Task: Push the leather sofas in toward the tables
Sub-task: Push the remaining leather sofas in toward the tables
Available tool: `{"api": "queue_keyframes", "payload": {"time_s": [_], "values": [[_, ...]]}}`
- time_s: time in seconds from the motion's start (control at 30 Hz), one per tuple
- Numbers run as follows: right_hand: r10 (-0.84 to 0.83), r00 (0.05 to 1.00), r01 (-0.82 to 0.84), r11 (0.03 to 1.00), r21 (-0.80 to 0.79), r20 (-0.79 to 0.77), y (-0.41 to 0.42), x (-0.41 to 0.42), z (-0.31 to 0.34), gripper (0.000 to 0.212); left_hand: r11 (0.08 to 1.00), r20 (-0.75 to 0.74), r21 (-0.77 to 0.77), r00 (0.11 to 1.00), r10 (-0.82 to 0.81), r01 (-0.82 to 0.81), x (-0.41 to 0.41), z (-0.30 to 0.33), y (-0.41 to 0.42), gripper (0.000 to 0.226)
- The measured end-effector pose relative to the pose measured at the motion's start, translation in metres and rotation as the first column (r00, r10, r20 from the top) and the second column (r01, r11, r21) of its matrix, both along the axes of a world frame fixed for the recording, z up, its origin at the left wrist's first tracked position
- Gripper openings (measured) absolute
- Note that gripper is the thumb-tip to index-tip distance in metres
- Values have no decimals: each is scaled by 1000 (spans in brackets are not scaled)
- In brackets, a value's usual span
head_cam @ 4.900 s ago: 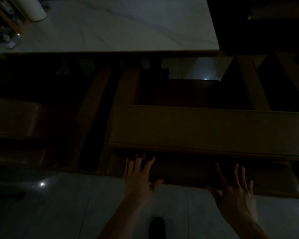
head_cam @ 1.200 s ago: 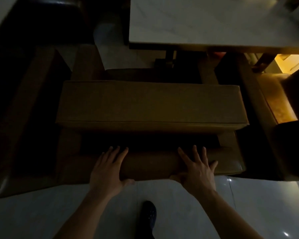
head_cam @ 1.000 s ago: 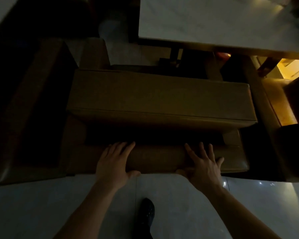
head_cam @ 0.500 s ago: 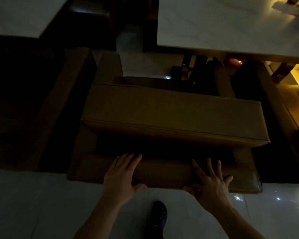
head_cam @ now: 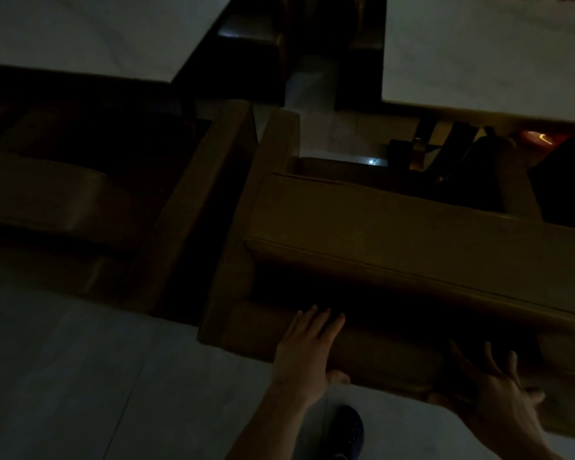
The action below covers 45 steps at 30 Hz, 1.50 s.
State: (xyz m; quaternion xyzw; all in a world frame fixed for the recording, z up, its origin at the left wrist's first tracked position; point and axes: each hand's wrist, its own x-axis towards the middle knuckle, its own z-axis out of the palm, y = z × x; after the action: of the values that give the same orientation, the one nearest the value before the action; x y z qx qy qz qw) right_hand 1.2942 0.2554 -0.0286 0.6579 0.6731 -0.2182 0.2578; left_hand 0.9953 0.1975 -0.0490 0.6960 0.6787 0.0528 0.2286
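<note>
The room is dim. A brown leather sofa (head_cam: pixel 395 234) stands with its back toward me, facing a white marble table (head_cam: pixel 485 51) at the upper right. My left hand (head_cam: pixel 307 350) lies flat against the low rear edge of the sofa, fingers together and thumb tucked under the edge. My right hand (head_cam: pixel 498 390) presses the same edge further right, fingers spread. Neither hand holds anything. A second leather sofa (head_cam: pixel 57 200) sits to the left, in front of another white table (head_cam: pixel 90 31).
A narrow dark gap (head_cam: pixel 210 234) separates the two sofas. Pale tiled floor (head_cam: pixel 80 376) stretches below and left of me. My dark shoe (head_cam: pixel 349 433) stands between my arms. Dark table legs (head_cam: pixel 425 151) show under the right table. An orange glow (head_cam: pixel 538 139) shines at right.
The view has swung left, so the sofa now sits right of centre and the left sofa and table show. Both hands stay pressed on the sofa's rear edge.
</note>
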Motion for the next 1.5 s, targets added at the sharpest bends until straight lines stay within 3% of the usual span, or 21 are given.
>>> {"api": "queue_keyframes", "payload": {"time_s": [0.17,0.5,1.2,1.5], "values": [[3,999,-4,1000,-18,-51,16,-4,0,108,1000,-18,-6,1000,5,-5,-5,-2,14,100],[54,994,-40,989,143,-93,18,-7,0,104,998,-77,19,995,67,-65,-3,2,34,102],[14,1000,-13,1000,20,-16,27,-17,-1,111,994,-63,-67,995,78,-82,-5,4,38,100],[-3,1000,4,1000,23,-27,26,-22,4,104,985,-105,-146,991,81,-95,-3,11,42,100]]}}
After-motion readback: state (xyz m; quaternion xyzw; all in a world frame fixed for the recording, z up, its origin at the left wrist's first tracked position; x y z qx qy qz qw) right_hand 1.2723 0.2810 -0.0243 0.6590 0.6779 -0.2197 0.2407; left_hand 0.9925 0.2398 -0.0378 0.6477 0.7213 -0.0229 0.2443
